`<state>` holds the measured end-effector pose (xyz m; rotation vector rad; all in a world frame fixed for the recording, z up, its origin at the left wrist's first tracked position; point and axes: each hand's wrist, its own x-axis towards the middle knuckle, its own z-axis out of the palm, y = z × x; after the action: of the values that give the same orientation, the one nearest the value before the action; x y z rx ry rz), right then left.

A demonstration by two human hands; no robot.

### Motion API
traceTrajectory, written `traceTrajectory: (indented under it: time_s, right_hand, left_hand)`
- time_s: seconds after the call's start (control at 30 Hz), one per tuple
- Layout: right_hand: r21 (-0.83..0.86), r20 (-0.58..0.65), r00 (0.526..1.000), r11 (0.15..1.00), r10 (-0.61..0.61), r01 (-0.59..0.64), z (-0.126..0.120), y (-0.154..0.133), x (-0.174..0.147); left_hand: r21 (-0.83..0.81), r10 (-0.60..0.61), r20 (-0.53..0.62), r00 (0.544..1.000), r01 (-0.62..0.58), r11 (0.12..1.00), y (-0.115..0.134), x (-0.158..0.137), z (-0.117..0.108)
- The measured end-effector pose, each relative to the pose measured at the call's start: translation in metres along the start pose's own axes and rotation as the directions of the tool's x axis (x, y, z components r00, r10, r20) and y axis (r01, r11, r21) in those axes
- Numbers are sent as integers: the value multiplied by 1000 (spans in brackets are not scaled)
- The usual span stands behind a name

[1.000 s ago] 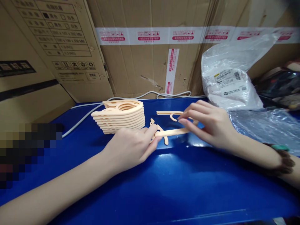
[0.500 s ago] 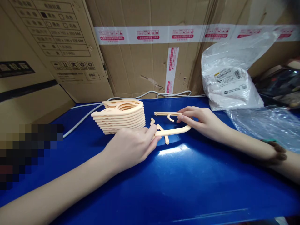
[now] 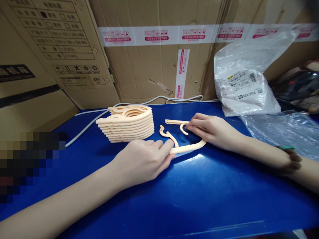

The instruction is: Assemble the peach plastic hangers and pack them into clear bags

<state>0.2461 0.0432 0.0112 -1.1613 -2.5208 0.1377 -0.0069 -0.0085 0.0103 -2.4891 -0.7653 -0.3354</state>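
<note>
A cream plastic folding hanger (image 3: 189, 147) is held between both hands just over the blue table. My left hand (image 3: 147, 159) pinches the end of its near arm, fingers closed. My right hand (image 3: 211, 129) has its fingers closed around the hanger near the curved hook (image 3: 184, 129), and the far arm (image 3: 176, 121) points left from there. A loose cream piece with a notched, curved end (image 3: 164, 132) lies beyond my left fingertips, its lower end partly hidden behind the near arm. Left of it sits a neat stack of matching cream hangers (image 3: 128, 124).
Cardboard boxes (image 3: 149, 66) stand along the back and left of the blue table (image 3: 199, 199). A grey cable (image 3: 87, 127) runs behind the stack. On the right are a white plastic parcel bag (image 3: 245, 86) and clear plastic wrap (image 3: 286, 132).
The near arm of the hanger has come slightly toward me, with my left hand moving along. More of the hook and of the loose notched piece now shows.
</note>
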Motion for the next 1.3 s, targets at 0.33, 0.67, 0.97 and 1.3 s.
traceTrajectory:
  time_s: [0.33, 0.67, 0.97, 1.3]
  right_hand:
    - [-69, 38, 999, 997, 22, -20, 3, 4, 0]
    - [-87, 42, 999, 996, 22, -18, 4, 6, 0]
    - [-122, 37, 999, 993, 17, -13, 6, 6, -1]
    - [-144, 51, 999, 990, 1, 6, 6, 6, -1]
  left_hand:
    - [-13, -15, 22, 1000, 15, 1000, -2, 0, 2]
    - [-79, 52, 81, 995, -46, 996, 0, -1, 3]
    - [-89, 13, 49, 999, -8, 996, -3, 0, 6]
    - [-376, 155, 28, 988, -133, 917, -1, 2, -1]
